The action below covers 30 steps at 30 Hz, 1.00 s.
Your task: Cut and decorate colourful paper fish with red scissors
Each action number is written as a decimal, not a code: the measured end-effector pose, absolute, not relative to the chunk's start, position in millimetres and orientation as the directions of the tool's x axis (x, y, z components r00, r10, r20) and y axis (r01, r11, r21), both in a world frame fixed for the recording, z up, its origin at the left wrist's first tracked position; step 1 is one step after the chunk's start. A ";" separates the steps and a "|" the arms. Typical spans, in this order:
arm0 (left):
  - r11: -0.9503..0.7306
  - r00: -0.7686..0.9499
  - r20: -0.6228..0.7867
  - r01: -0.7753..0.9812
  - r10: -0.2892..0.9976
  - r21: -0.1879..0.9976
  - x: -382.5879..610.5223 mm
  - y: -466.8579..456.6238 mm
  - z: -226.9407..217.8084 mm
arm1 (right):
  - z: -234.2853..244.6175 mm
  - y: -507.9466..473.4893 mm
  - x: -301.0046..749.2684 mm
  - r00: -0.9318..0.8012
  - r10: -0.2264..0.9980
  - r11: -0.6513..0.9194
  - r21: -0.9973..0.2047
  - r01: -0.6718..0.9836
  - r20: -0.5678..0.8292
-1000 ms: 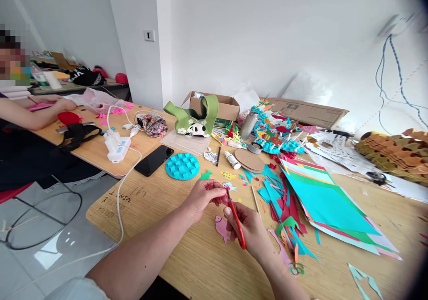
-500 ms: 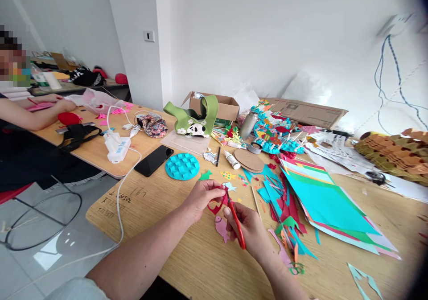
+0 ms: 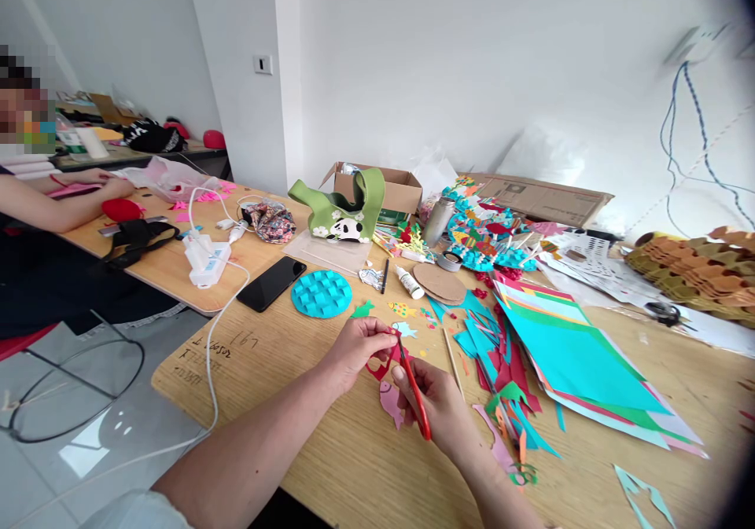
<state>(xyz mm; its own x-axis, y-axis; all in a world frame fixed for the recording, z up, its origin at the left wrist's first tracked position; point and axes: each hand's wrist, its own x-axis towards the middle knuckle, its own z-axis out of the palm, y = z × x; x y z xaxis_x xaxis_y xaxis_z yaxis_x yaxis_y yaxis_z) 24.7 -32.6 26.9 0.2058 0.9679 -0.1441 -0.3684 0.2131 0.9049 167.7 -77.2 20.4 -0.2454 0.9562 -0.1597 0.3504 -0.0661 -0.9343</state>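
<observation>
My left hand pinches a small red paper piece just above the wooden table. My right hand grips red-handled scissors, whose blades meet the red paper at my left fingertips. A pink paper fish lies on the table under both hands. Small cut-out fish shapes lie a little beyond the hands.
A stack of coloured paper sheets and scraps lies to the right. A teal paper disc, black phone, glue bottle and green bag sit behind. Another person's arm rests on the left table.
The red paper has turned in my left fingers and now hangs lower beneath them. The scissors shifted slightly. Both hands stay in about the same place.
</observation>
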 end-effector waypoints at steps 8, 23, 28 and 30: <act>0.258 0.265 -0.154 -0.423 0.952 0.868 24.4 -32.6 24.9 | 25.0 -78.6 165.7 -0.307 0.938 -0.080 -0.964 0.254 -0.158; 0.252 0.304 -0.129 -0.412 0.944 0.875 24.7 -31.8 20.3 | 23.2 -78.1 165.3 -0.248 0.955 -0.098 -0.960 0.262 -0.165; 0.249 0.308 -0.128 -0.396 0.943 0.884 24.5 -31.5 19.5 | 20.1 -77.6 166.3 -0.251 0.954 -0.101 -0.964 0.245 -0.163; 0.245 0.318 -0.121 -0.385 0.940 0.890 24.6 -31.7 19.4 | 19.4 -77.5 166.7 -0.258 0.953 -0.091 -0.965 0.245 -0.156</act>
<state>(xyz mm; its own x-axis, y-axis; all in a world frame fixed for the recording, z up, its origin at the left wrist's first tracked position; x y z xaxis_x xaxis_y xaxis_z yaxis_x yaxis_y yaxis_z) 24.6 -31.7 19.4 0.3181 0.9403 -0.1209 -0.3854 0.2447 0.8897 166.7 -77.5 19.4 -0.2582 0.9534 -0.1558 0.2454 -0.0912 -0.9651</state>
